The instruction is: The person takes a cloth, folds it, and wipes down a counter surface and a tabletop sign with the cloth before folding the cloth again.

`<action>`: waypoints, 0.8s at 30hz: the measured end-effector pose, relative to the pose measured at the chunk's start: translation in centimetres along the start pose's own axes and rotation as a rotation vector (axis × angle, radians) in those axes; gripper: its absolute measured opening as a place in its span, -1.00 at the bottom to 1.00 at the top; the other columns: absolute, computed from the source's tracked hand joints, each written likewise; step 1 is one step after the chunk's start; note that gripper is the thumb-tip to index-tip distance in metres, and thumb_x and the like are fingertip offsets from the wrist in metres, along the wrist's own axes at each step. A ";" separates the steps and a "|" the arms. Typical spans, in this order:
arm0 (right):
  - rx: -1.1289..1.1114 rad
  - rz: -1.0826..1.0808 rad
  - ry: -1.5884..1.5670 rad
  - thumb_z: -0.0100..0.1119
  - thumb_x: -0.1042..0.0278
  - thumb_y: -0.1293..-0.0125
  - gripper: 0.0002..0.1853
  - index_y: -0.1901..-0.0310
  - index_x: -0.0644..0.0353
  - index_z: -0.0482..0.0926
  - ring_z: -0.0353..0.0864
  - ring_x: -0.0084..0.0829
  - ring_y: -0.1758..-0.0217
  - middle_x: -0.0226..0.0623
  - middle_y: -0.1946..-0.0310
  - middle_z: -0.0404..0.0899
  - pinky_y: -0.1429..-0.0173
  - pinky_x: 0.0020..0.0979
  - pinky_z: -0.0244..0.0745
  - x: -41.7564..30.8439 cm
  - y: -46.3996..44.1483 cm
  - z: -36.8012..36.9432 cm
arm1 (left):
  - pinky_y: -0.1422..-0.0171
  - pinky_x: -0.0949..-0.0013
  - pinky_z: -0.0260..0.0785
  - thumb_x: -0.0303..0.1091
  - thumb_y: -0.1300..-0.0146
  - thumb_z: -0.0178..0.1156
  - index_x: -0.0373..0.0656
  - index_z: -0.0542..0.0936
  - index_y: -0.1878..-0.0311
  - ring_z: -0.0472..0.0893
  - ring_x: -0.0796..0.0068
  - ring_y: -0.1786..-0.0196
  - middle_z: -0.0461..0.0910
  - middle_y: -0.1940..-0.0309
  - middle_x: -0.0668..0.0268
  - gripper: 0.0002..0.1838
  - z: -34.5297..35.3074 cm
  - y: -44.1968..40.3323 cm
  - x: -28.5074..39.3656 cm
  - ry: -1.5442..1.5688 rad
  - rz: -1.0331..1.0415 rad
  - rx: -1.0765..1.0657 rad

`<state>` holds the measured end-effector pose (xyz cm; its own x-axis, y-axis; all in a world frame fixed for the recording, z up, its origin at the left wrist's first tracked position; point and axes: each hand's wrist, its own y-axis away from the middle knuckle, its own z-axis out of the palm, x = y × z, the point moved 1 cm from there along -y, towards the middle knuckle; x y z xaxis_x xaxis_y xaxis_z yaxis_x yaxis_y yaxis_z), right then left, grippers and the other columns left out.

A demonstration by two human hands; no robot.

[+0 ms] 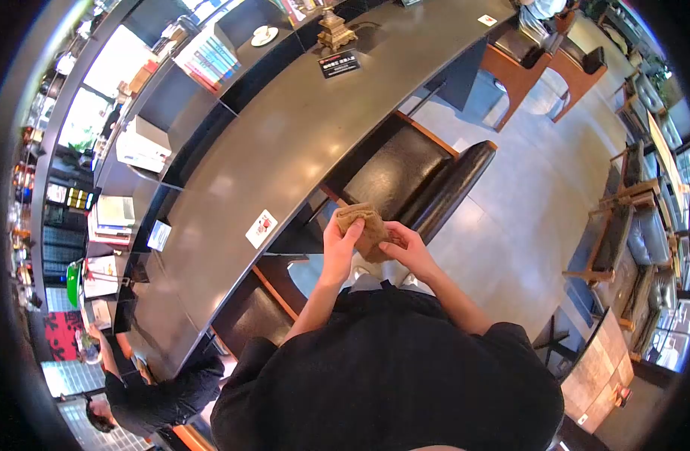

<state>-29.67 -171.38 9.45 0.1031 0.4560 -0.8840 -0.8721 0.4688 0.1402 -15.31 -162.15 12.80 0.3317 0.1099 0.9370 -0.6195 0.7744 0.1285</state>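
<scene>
A folded brown cloth (372, 239) is held up in front of my body, between both hands. My left hand (343, 239) grips its left side, thumb laid over the front. On the lower right edge, my right hand (405, 246) pinches the cloth between thumb and fingers. Just beyond the cloth stands a bar chair with a black leather seat (397, 165) and a padded back. The long dark counter (277, 135) runs past on the left, apart from both hands.
On the counter lie a white card (261, 229), a black sign (339, 65) and a brass stand (335, 31). Another chair (255, 319) is tucked in at my left. A person in black (157, 395) leans at the counter's near end. A wooden table (600, 372) stands at right.
</scene>
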 end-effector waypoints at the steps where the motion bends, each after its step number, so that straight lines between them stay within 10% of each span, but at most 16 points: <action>1: -0.018 0.001 0.002 0.23 0.45 -0.38 -0.52 -0.31 0.24 0.41 0.55 -0.58 -0.10 -0.39 -0.09 0.59 -0.16 -0.45 0.49 -0.1 -0.1 -0.1 | -0.16 0.46 0.40 -0.41 -0.40 0.22 -0.24 0.52 -0.11 0.58 0.59 -0.01 0.62 0.03 0.36 -0.73 0.3 0.2 0.1 -0.027 0.058 0.001; 7: -0.140 0.047 0.337 0.35 0.27 -0.31 -0.61 -0.06 0.33 0.58 0.62 -0.54 0.10 -0.34 0.12 0.65 -0.01 -0.43 0.51 -0.9 -2.2 0.5 | -0.11 0.49 0.40 -0.49 -0.35 0.25 -0.21 0.52 -0.11 0.56 0.63 0.01 0.61 0.06 0.37 -0.71 -0.9 1.5 1.4 -0.198 0.206 0.042; 10: -0.056 -0.266 0.638 0.36 0.31 -0.23 -0.65 0.01 0.30 0.59 0.66 -0.20 0.09 -0.11 0.19 0.63 -0.04 -0.34 0.52 -1.5 -4.1 2.1 | -0.12 0.48 0.41 -0.56 -0.30 0.27 -0.23 0.55 -0.08 0.56 0.62 0.00 0.62 0.06 0.34 -0.70 -2.4 1.9 1.9 -0.220 0.249 0.081; 15: -0.071 -0.489 0.681 0.36 0.36 -0.23 -0.61 -0.07 0.28 0.57 0.68 -0.23 0.06 -0.10 0.13 0.65 -0.07 -0.33 0.53 -1.6 -7.7 5.4 | -0.17 0.42 0.38 -0.62 -0.26 0.28 -0.27 0.57 -0.03 0.54 0.50 -0.05 0.54 0.05 0.29 -0.73 -6.6 0.2 2.7 -0.333 0.344 0.091; 24: -0.215 -0.156 0.444 0.23 0.36 -0.39 -0.66 -0.15 0.27 0.54 0.66 -0.57 0.18 -0.25 0.17 0.69 0.07 -0.46 0.56 3.5 -18.3 12.1 | -0.20 0.42 0.38 -0.54 -0.27 0.31 -0.22 0.51 -0.21 0.54 0.51 -0.11 0.54 -0.04 0.30 -0.57 -17.4 -3.6 6.7 -0.208 0.256 0.011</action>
<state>-7.55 -169.26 9.17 0.0677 0.0062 -0.9977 -0.9460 0.3182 -0.0622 1.56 -153.38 12.97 0.0131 0.1695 0.9854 -0.6722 0.7311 -0.1169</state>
